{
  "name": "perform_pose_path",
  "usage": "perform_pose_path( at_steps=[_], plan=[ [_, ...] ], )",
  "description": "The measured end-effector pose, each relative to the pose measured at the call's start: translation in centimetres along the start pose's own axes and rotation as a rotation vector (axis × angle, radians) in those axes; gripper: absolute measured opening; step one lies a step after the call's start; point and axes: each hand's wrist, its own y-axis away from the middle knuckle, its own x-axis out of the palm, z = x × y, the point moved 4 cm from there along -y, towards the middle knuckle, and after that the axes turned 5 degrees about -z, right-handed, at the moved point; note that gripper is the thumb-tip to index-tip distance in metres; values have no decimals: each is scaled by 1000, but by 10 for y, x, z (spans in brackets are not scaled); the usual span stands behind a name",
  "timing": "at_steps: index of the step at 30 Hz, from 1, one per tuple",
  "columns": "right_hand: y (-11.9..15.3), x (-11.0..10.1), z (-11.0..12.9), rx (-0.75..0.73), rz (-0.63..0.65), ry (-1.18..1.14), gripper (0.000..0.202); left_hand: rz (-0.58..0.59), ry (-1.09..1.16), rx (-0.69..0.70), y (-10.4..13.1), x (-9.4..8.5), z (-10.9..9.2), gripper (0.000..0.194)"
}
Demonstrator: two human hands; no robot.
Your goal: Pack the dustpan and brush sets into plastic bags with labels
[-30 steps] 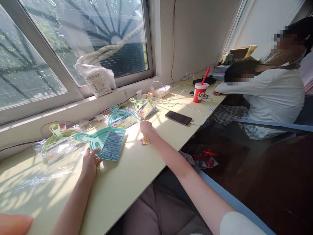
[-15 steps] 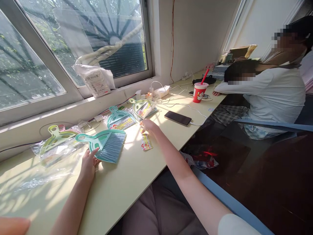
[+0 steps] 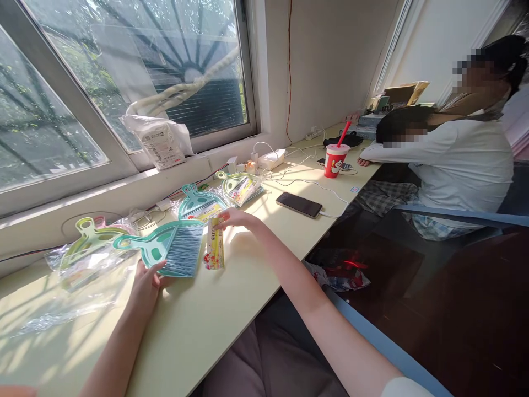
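My left hand [image 3: 149, 278] grips the lower edge of a teal dustpan [image 3: 154, 248] with a small brush [image 3: 182, 248] nested in it, its grey-blue bristles toward the right. Thumb on top, fingers underneath, it holds the set just over the table. My right hand [image 3: 233, 219] pinches the top end of a yellow printed label card [image 3: 214, 245], which hangs close to the right side of the bristles. Behind it lie a wrapped teal dustpan set [image 3: 196, 199] and a wrapped light-green set [image 3: 238, 186].
At the left lie a green dustpan set [image 3: 88, 237] and clear plastic wrapping [image 3: 53, 320]. A phone [image 3: 300, 204] on a charging cable and a red cup with a straw [image 3: 334, 162] stand to the right. A bag [image 3: 161, 143] leans on the sill. Another person [image 3: 458, 160] rests on the far table end.
My right hand has moved left with the label card, bringing it from the table beside the brush bristles. The left hand still holds the dustpan set, which sits slightly further left in view.
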Motion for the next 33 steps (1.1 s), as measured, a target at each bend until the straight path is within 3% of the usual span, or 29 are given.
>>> perform_pose_path(
  at_steps=[2, 4, 10, 15, 21, 25, 33],
  plan=[
    [-3, 12, 9, -112, 49, -252, 20, 24, 21, 16, 2, 1, -1, 45],
    [-7, 28, 11, -123, 33, -379, 24, 52, 7, 16, 3, 4, 0, 51],
    [-20, 68, -3, 0, -170, -383, 24, 85, -60, 24, 5, 12, 2, 68],
    [-23, 68, -9, 4, -279, -280, 12, 102, -106, 2, 5, 12, 3, 68],
    [-22, 66, -9, -44, -344, -102, 11, 119, -10, 24, 5, 13, 4, 66],
    [-23, 70, -11, -38, -383, 29, 11, 96, -96, 0, 9, 17, 3, 64],
    [-22, 73, -11, -61, -402, -35, 11, 56, -114, 52, 6, 15, 0, 61]
  ],
)
